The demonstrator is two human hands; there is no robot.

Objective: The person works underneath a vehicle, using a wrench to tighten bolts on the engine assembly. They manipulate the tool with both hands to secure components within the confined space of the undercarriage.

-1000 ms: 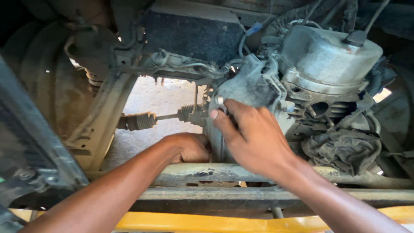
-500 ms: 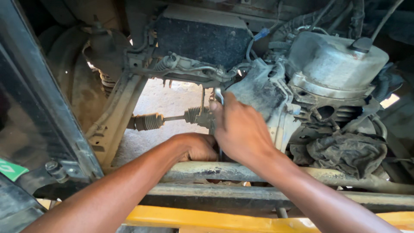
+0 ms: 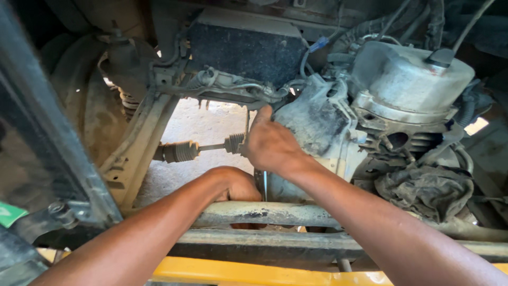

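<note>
I look down into a vehicle's engine bay. My right hand (image 3: 271, 144) rests on the left edge of the dirty grey gearbox housing (image 3: 317, 119), thumb pointing up and fingers curled round the edge out of sight. My left hand (image 3: 237, 184) is lower, bent downward just behind a rusty crossbar (image 3: 296, 214), its fingers hidden. A thin bright metal strip (image 3: 263, 182) shows between the two hands; I cannot tell what it is. Left of my right hand runs a drive shaft (image 3: 203, 148) with ribbed rubber boots.
A round grey metal housing (image 3: 407, 79) sits at the upper right, with a greasy rag (image 3: 423, 188) below it. A black box (image 3: 246, 50) is at top centre, a suspension arm (image 3: 140, 151) at left, a yellow bar (image 3: 254, 273) along the bottom. Sandy ground shows beneath.
My right hand has slid from lying flat on the housing to its left edge, fingers now curled round it. My left hand stays low by the crossbar.
</note>
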